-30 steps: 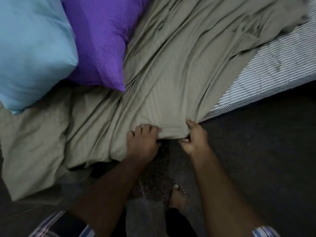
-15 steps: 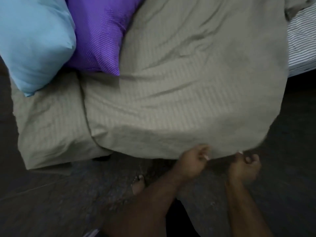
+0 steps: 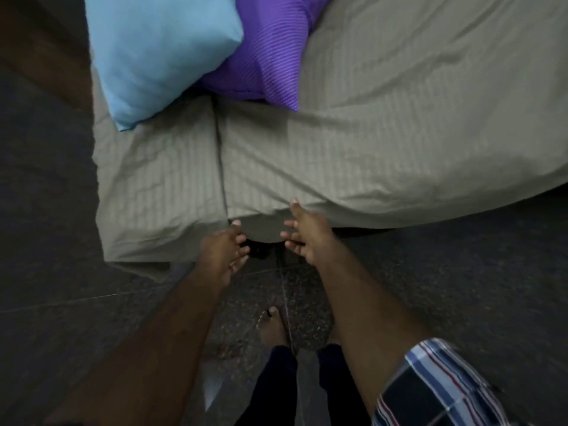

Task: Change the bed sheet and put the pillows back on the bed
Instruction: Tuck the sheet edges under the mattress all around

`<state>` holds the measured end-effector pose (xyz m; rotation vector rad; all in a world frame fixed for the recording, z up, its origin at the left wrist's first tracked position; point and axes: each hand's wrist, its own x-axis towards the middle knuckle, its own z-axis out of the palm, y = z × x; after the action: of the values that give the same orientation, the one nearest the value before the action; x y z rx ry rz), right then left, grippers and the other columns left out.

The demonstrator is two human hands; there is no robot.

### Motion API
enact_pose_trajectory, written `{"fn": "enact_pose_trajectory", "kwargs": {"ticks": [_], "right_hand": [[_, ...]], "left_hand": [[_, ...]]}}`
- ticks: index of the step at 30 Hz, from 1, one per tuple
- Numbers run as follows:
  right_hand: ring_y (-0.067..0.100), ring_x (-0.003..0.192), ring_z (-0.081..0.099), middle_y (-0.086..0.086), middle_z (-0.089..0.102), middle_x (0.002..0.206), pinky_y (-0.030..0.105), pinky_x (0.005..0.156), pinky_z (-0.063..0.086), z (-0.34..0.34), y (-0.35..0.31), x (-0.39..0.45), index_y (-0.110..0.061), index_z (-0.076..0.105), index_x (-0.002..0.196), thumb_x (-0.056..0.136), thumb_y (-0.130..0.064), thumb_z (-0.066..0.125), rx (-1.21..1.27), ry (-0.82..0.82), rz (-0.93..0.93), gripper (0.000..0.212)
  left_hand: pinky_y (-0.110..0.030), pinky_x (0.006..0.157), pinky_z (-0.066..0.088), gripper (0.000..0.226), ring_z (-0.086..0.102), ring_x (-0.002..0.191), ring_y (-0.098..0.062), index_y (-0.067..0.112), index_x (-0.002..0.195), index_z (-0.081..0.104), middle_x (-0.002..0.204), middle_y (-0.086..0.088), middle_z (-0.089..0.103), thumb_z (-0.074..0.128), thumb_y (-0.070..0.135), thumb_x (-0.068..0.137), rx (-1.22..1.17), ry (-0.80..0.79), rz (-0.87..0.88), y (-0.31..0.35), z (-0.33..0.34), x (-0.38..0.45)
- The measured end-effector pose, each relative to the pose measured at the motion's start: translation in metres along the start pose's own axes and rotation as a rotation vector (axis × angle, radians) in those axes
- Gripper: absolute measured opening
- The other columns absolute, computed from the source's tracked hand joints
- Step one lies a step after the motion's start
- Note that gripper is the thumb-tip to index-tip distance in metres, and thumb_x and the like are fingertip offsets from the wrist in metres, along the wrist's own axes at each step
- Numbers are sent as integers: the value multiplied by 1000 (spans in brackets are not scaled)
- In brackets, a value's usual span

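Dark floor [image 3: 461,287] below sheet [image 3: 368,149] edge

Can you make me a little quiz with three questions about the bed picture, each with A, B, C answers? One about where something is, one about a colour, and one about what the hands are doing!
1. Where does the blue pillow lie against the purple pillow?
A. to its left, overlapping it
B. to its right
C. on the floor

2. What colour is the bed sheet?
A. red
B. grey-beige
C. white with stars

3. What are the left hand and the right hand doing?
A. holding a pillow
B. clenched into fists
C. open, fingers spread, holding nothing

Answers:
1 A: the blue one sits left and covers part of the purple one.
2 B: the cloth over the bed is a dull grey-beige.
3 C: both hands hover at the sheet's edge with fingers apart.
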<state>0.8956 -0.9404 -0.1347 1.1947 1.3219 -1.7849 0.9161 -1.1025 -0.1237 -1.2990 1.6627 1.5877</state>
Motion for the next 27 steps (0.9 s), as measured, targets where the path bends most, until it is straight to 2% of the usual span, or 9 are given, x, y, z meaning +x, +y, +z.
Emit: {"fn": "enact_pose_trajectory", "kwargs": {"ticks": [3, 6, 8, 10, 12, 16, 21, 24, 27], "right_hand": [[16, 59, 61, 5, 67, 84, 22, 47, 46, 27, 0, 30, -11, 62, 99, 98, -50, 55, 2, 88, -51, 39], [13, 44, 54, 4, 59, 64, 17, 39, 35, 26, 14, 40, -17, 55, 83, 102, -37, 52, -17, 216, -188, 28], [15, 49, 54, 2, 56, 64, 22, 39, 40, 1, 27, 28, -21, 54, 79, 101, -39, 54, 36, 413, -328, 29], [17, 56, 55, 0, 58, 67, 33, 52, 52, -37, 34, 13, -26, 59, 79, 97, -50, 56, 42, 693, -506, 31], [17, 50, 51, 2, 59, 68, 34, 51, 46, -57, 34, -2, -25, 55, 79, 101, -36, 51, 106, 830, -589, 25], [8, 38, 47, 11, 63, 78, 16, 35, 33, -18, 33, -7, -21, 58, 87, 102, -20, 50, 138, 720, -433, 17], [15, 59, 60, 2, 67, 91, 22, 47, 45, 85, 56, 10, -20, 61, 92, 97, -43, 60, -183, 178, -144, 23], [18, 68, 64, 4, 67, 96, 25, 53, 50, 120, 45, 30, -17, 59, 103, 96, -51, 58, -66, 157, -65, 34], [13, 53, 60, 4, 65, 74, 20, 43, 44, 125, 45, 35, -12, 59, 99, 98, -45, 58, -58, 216, -116, 33]], "left_hand": [[-25, 62, 49, 30, 63, 78, -13, 18, 114, 61, 94, 6, 66, 58, 44, 99, 36, -53, -1, 11, -3, 11], [-26, 68, 50, 21, 62, 75, -13, 21, 102, 61, 93, 4, 66, 58, 41, 100, 76, -91, 23, 6, -8, 20], [-28, 70, 52, 17, 62, 75, -14, 23, 96, 61, 96, 2, 68, 58, 40, 100, 97, -114, 26, -5, -18, 23], [-32, 76, 54, 15, 65, 82, -17, 26, 94, 61, 100, 1, 69, 58, 39, 100, 99, -118, 26, -17, -34, 24], [-33, 76, 54, 15, 65, 81, -18, 26, 92, 63, 97, 0, 69, 59, 37, 100, 94, -95, 20, -27, -51, 25], [-27, 61, 48, 16, 61, 68, -15, 20, 88, 63, 92, -5, 67, 61, 32, 99, 51, 18, 55, -36, -90, 36], [-24, 50, 43, 18, 53, 59, -16, 10, 93, 59, 78, -7, 59, 62, 27, 99, -86, 275, 145, -19, -156, 58], [-25, 52, 46, 28, 56, 62, -18, 12, 87, 59, 77, -4, 60, 59, 36, 100, -189, 315, 132, -2, -183, 75], [-31, 69, 53, 32, 65, 81, -17, 19, 99, 61, 93, 3, 66, 52, 50, 100, -265, 174, 13, 17, -188, 94]]}}
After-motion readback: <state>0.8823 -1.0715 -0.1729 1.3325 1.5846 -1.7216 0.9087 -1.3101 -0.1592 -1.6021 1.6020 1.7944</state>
